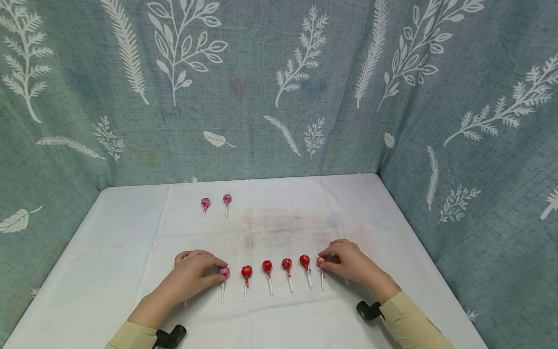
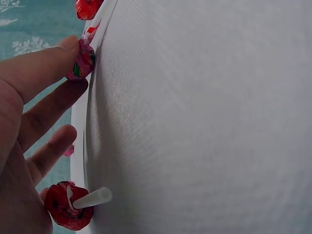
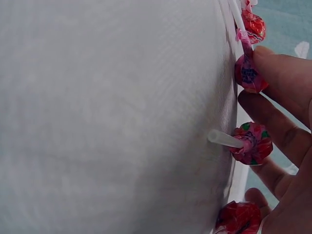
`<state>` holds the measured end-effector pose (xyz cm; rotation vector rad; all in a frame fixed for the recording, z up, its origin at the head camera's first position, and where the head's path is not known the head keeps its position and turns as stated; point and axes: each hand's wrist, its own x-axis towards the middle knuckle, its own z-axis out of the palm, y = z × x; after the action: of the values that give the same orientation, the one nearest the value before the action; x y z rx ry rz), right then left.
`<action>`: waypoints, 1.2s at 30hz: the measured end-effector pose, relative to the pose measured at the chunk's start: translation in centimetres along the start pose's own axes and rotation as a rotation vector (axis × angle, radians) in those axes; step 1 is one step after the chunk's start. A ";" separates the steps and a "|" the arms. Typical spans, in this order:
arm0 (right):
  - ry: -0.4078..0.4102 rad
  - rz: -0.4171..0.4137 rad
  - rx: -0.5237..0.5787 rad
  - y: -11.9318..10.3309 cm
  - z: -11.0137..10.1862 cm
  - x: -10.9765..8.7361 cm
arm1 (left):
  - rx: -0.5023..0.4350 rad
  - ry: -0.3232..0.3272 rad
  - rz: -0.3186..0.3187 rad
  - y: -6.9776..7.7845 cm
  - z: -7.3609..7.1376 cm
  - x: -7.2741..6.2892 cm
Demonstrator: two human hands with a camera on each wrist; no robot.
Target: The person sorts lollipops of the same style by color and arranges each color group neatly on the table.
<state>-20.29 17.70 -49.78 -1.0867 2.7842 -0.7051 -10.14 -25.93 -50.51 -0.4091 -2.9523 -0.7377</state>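
Along the front of the table runs a row of lollipops, sticks toward me. My left hand pinches the head of a pink lollipop at the row's left part, its stick lying on the cloth. Close to that palm, the left wrist view shows a red lollipop. My right hand pinches another pink lollipop between thumb and finger. Beneath its other fingers are a pink lollipop and a red one, largely hidden from above. Several red lollipops, such as one red lollipop, lie between the hands.
Two pink lollipops lie farther back, a left one and a right one. A white cloth with faint reddish stains covers the table. Grey-green leaf-patterned curtains hang behind it and along both sides.
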 end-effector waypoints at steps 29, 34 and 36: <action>-0.062 0.078 0.050 0.7 -0.4 -0.2 | -0.052 -0.012 0.044 0.8 -3.1 5.7; -0.074 0.088 0.048 0.7 -0.3 0.0 | -0.047 -0.005 0.059 0.9 -4.2 7.8; -0.074 0.085 0.049 0.7 -0.3 0.0 | -0.046 -0.009 0.069 0.9 -4.5 8.5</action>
<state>-20.82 18.24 -49.86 -0.9599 2.7174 -0.7055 -18.04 -25.28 -45.05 -0.5161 -2.9175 -0.7990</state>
